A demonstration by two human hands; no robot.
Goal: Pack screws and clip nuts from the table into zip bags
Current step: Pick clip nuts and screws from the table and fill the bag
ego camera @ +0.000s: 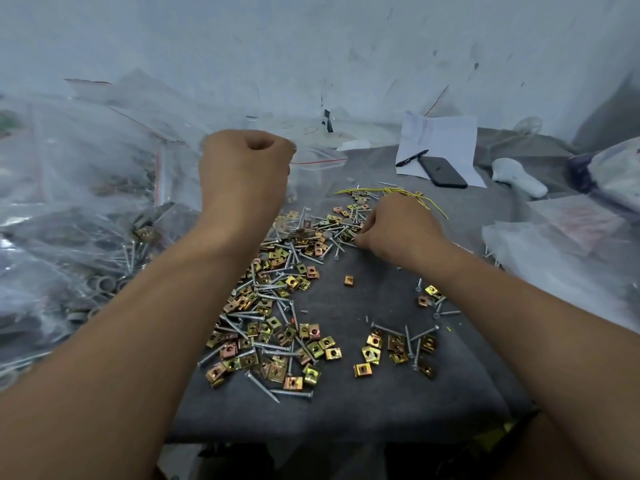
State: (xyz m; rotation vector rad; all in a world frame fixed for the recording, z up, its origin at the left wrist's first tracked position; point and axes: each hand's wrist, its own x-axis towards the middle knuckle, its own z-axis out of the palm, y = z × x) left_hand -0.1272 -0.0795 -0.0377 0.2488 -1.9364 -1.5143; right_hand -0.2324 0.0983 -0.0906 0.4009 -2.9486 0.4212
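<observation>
A: Risks first. The left hand (244,168) is raised in a fist and pinches the mouth of a clear thin-film zip bag with a red seal line (313,168). The bag hangs slack above the far edge of the pile. If the mouth sags shut, parts dropped in probably bounce off and scatter.

B: And the right hand (398,228)?

A: It's down on the pile, fingers curled at the far end and pinching at parts. Can't tell what it actually holds; the fingertips are hidden.

B: Other failure modes?

A: Long silver threaded screws with sharp points (277,344) could puncture the thin film. The small squarish clip nuts of folded yellow-gold plated metal (313,332) lie tangled with the screws, so one grab may bring a wrong mix. Strays sit near the front edge of the worktop covered in dark grey cloth (346,410) and could roll off.

B: Where's the stock?

A: Main heap runs down the worktop's middle, with a smaller cluster to its right. Filled clear bags (79,237), crinkled and glossy, are stacked at left.

B: Clutter?

A: A thin yellow wire (398,192) touches the pile's far end and could snag. A matte black phone (443,171) and a black pen (412,158) rest on white paper (450,140), well apart.
</observation>
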